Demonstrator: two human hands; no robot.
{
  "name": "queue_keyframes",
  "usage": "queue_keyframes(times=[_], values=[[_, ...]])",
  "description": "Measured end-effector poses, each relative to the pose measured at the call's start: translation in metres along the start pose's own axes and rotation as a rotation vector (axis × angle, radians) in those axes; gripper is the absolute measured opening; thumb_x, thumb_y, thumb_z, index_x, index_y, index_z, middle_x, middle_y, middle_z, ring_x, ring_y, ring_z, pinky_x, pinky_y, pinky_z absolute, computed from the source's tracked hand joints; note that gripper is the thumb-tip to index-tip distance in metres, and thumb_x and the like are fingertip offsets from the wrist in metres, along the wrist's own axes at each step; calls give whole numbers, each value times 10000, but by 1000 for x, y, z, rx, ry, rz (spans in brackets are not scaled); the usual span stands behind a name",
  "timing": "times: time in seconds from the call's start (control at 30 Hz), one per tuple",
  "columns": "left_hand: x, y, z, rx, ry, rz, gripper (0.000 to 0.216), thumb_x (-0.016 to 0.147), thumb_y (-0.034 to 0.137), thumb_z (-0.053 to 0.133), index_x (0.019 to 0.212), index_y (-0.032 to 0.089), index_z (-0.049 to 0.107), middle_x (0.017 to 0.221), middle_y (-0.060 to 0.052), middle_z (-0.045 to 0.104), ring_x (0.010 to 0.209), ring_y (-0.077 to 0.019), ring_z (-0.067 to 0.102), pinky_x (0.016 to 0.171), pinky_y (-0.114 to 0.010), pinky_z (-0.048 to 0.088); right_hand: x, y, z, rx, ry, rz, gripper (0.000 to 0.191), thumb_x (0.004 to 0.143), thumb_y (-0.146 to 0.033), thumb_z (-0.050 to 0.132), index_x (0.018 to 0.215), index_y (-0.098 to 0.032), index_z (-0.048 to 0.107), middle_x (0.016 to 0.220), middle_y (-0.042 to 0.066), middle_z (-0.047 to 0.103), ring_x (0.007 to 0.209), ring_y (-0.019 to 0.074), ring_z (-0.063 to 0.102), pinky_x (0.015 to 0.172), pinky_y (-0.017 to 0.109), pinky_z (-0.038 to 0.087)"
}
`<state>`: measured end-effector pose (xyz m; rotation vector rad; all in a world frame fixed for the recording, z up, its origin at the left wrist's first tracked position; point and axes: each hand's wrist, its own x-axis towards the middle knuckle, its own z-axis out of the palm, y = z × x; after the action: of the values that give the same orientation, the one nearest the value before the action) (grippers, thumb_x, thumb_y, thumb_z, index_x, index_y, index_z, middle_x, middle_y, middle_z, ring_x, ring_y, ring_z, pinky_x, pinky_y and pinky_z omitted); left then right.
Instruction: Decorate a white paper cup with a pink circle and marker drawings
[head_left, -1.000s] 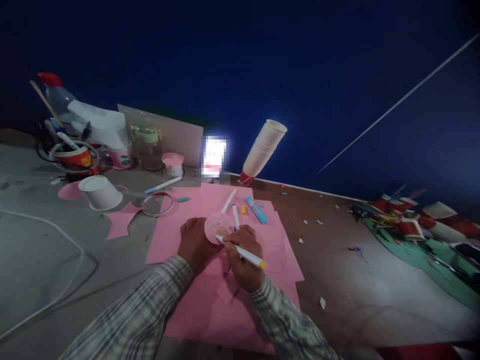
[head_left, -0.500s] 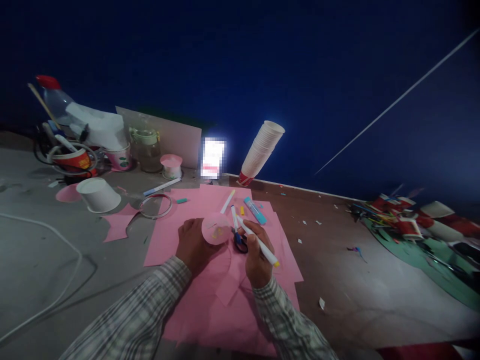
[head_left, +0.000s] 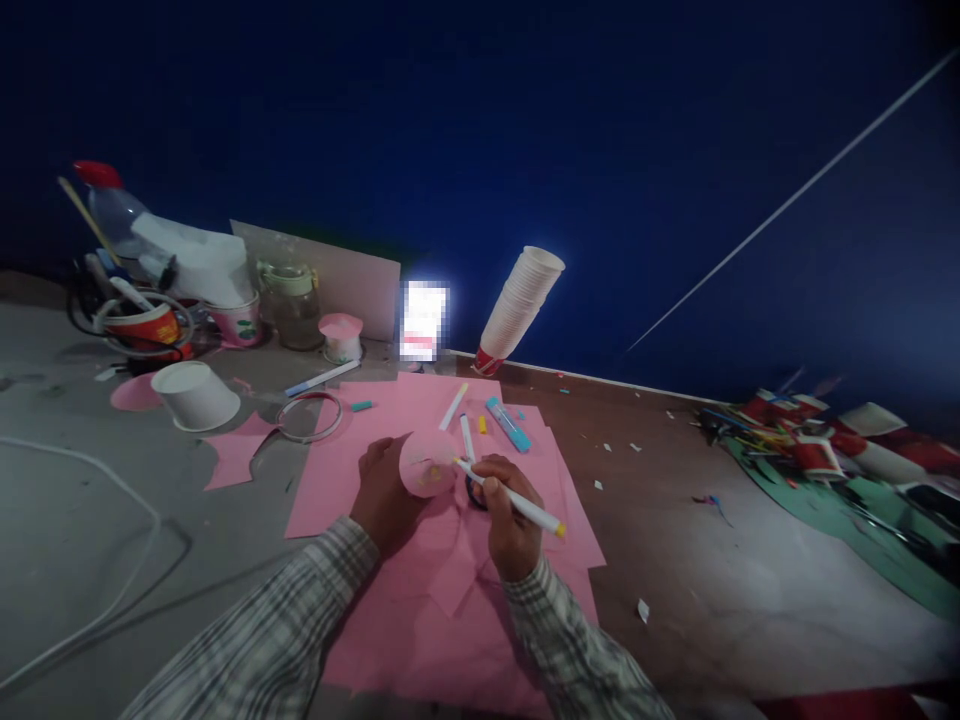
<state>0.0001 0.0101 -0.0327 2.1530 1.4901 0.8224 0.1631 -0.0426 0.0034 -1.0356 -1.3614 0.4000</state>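
My left hand (head_left: 388, 492) is curled around something topped by a round pink paper disc (head_left: 426, 465), which bears small yellow and dark marks. What lies under the disc is hidden by the hand. In my right hand (head_left: 514, 515) a white marker (head_left: 529, 508) with a yellow end is gripped like a pen, its yellow tip at the disc's right edge. Dark-handled scissors (head_left: 475, 490) lie partly hidden behind the right hand, beside an uncapped white marker (head_left: 466, 436). Pink paper sheets (head_left: 405, 610) spread beneath both hands.
Ahead lie a yellow cap (head_left: 482, 425), a light-blue case (head_left: 508, 424) and another marker (head_left: 454, 407). A leaning cup stack (head_left: 520, 308) stands at the wall. Left are an upturned white cup (head_left: 195, 396) and tape ring (head_left: 309, 417); right, a cluttered green mat (head_left: 787, 490).
My right hand has brought the marker left and slightly down, so its tip now meets the disc's edge. My left hand keeps its hold, the disc turned slightly.
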Motion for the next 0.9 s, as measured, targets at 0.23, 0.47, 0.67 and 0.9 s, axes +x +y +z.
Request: queue_keyframes(times=[0.23,0.47,0.67,0.9], values=[[2,-1,0,38,24,6,364,796,365,736,1134,231,735,1182,-103,745,1157,-332,636,1107,-501,404,2,-8,4,-70,-55,-141,233,1028,-289,519,935,-224,723,770,32,684,743,199,661,678,342,537],[3,9,-9,51,5,-25,363,776,329,745,1126,232,752,1134,-105,752,1124,-354,644,1037,-504,456,3,-9,9,-170,-88,-253,181,992,-208,527,957,-229,704,780,27,716,733,199,669,722,365,545],[3,15,-14,65,-53,-77,346,795,370,743,1111,229,754,1137,-120,739,1132,-365,623,1016,-508,455,4,-9,10,-180,-102,-270,176,972,-162,527,960,-226,690,792,26,740,705,189,677,725,369,540],[2,14,-12,68,-56,-100,376,782,374,762,1133,239,749,1139,-114,728,1117,-354,614,987,-481,461,3,-9,10,-228,-124,-268,180,961,-155,527,965,-225,692,811,34,749,713,194,686,736,375,548]])
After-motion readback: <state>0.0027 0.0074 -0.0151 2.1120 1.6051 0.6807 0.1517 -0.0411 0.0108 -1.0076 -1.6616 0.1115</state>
